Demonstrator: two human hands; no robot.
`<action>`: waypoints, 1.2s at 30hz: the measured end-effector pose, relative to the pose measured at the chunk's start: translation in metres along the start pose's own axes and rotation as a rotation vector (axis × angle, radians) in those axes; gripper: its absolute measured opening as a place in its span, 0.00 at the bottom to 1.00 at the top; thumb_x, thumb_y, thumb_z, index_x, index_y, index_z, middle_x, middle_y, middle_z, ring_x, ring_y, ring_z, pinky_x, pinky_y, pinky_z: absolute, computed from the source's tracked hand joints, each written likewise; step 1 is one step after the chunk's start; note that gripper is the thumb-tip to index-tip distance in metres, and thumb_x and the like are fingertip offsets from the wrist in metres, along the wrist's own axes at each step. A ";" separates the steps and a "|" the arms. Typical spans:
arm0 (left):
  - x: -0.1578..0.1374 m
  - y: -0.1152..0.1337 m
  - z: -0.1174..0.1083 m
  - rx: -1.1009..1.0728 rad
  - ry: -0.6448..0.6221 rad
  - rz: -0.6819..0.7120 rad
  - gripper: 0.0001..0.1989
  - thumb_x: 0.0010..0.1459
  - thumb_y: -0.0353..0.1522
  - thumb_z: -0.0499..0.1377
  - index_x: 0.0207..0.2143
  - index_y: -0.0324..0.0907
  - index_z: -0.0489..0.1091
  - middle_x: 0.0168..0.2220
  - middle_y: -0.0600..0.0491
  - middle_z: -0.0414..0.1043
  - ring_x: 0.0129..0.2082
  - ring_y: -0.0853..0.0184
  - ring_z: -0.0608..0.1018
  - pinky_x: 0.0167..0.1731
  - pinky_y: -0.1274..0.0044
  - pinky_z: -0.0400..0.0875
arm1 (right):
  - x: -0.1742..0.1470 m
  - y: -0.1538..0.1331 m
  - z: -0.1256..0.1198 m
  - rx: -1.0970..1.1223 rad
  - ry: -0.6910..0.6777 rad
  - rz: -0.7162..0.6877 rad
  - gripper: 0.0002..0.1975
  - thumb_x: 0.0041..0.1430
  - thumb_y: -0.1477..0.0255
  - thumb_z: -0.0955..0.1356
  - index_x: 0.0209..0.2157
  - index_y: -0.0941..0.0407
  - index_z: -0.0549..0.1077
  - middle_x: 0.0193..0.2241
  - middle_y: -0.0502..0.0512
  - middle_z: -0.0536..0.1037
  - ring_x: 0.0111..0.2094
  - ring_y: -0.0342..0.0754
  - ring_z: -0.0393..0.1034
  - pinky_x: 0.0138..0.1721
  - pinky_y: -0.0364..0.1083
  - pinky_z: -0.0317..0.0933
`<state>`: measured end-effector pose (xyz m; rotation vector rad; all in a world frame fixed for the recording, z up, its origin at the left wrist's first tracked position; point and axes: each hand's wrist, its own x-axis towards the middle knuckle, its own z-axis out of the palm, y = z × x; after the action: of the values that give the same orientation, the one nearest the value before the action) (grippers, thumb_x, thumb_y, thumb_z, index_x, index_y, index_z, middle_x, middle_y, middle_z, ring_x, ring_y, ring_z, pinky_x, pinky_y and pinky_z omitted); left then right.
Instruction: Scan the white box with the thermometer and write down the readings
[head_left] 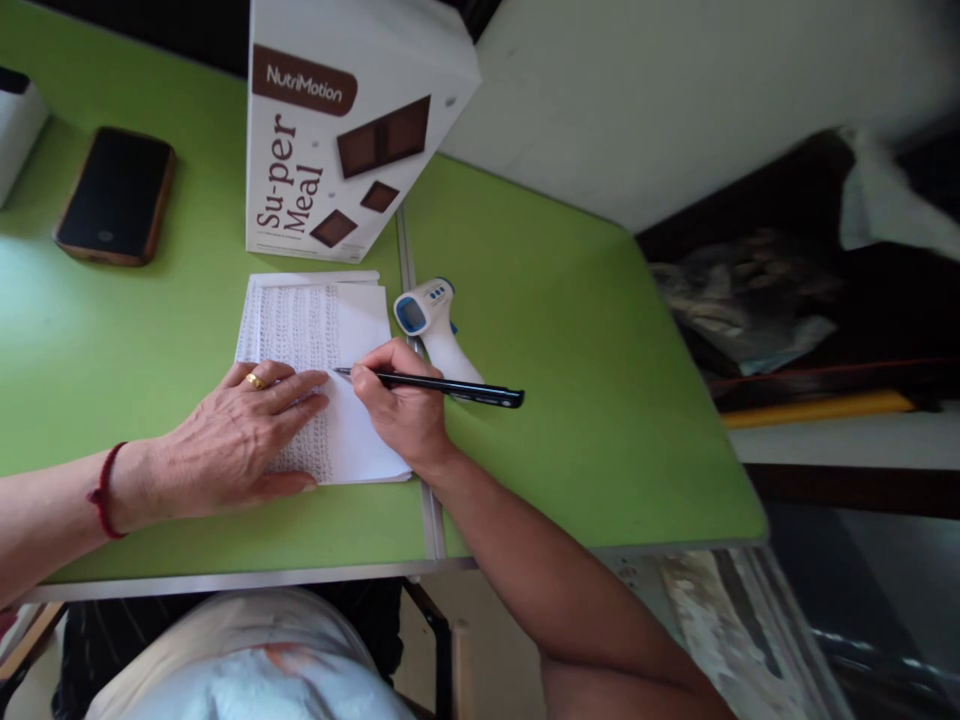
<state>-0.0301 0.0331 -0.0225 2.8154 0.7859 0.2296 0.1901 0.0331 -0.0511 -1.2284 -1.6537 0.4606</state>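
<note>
My right hand grips a black pen, its tip on or just above a sheet of white paper. Rows of small handwriting fill the left part of the sheet, and the strip on its right is blank. My left hand lies flat across the written part with its fingers stretched out, hiding some of the lines. More sheets show beneath the top one at its left and upper edges. Just beyond my right hand lies a white and blue infrared thermometer, its handle partly behind the hand and pen.
A tall white "Super Meal" box stands behind the paper. To the left are a dark phone and part of a white object. The green table has a metal seam near the paper. A plastic bag sits beyond its right edge.
</note>
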 end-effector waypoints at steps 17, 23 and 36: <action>0.001 0.000 -0.001 0.004 -0.004 -0.007 0.32 0.64 0.45 0.63 0.61 0.32 0.69 0.66 0.39 0.66 0.57 0.47 0.72 0.54 0.59 0.65 | 0.000 0.002 0.001 -0.043 0.034 -0.003 0.08 0.60 0.70 0.67 0.26 0.52 0.66 0.20 0.43 0.71 0.22 0.42 0.65 0.26 0.43 0.63; 0.000 0.000 0.000 0.004 -0.004 -0.002 0.31 0.64 0.45 0.63 0.61 0.32 0.68 0.66 0.38 0.66 0.57 0.47 0.72 0.54 0.59 0.66 | 0.000 0.003 0.001 -0.035 0.033 -0.021 0.08 0.60 0.71 0.67 0.26 0.52 0.66 0.20 0.43 0.71 0.22 0.41 0.65 0.25 0.42 0.62; 0.000 0.000 0.000 0.009 -0.001 0.000 0.32 0.64 0.46 0.63 0.62 0.32 0.68 0.66 0.38 0.67 0.58 0.47 0.72 0.55 0.59 0.66 | 0.000 0.002 0.002 -0.030 0.049 -0.054 0.09 0.60 0.73 0.67 0.25 0.52 0.67 0.20 0.42 0.72 0.21 0.40 0.65 0.25 0.41 0.62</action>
<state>-0.0301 0.0332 -0.0228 2.8239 0.7884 0.2252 0.1898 0.0347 -0.0535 -1.2049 -1.6533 0.3708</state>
